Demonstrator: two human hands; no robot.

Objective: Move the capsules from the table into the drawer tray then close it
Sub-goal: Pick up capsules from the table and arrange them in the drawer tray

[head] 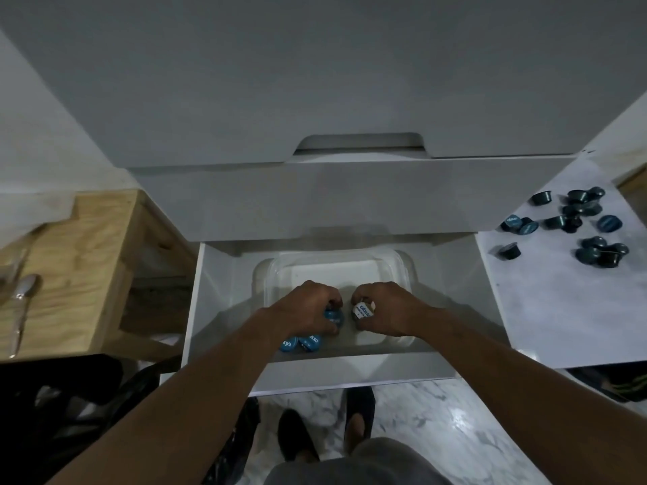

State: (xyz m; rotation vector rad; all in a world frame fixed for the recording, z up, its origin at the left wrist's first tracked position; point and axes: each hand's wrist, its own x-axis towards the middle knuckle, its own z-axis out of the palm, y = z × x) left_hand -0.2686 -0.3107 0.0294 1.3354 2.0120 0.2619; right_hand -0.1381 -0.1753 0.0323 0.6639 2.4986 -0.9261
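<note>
capsules [574, 222] lie scattered in a loose dark cluster on the white marble table [560, 309] at far right, some upright, some tipped on their sides, well apart from the action. and the action is down in the open drawer [217, 292], where a clear tray [350, 257] sits with both hands inside it. both forearms reach forward from the near edge, converging, wrists bent down, knuckles up. left hand [308, 309] has its fingers curled round a blue capsule [334, 317], grasping it low in the tray; whether it touches the tray floor, cannot tell. right hand [388, 309], just beside it, pinches a pale-lidded capsule [362, 309] between thumb and curled fingers, printed lid turned up toward the camera. the two hands are close, fingertips near each other but apart. just nearer than the left hand, two blue-lidded capsules [301, 343] rest in the tray's near left corner, side by side, lids up. past the tray, the upper drawer front [350, 197] stands over its far edge. off to the left, a wooden bench [87, 257] carries a spoon [21, 299]. below, marbled floor [420, 414] and dark slippers [297, 435].
</note>
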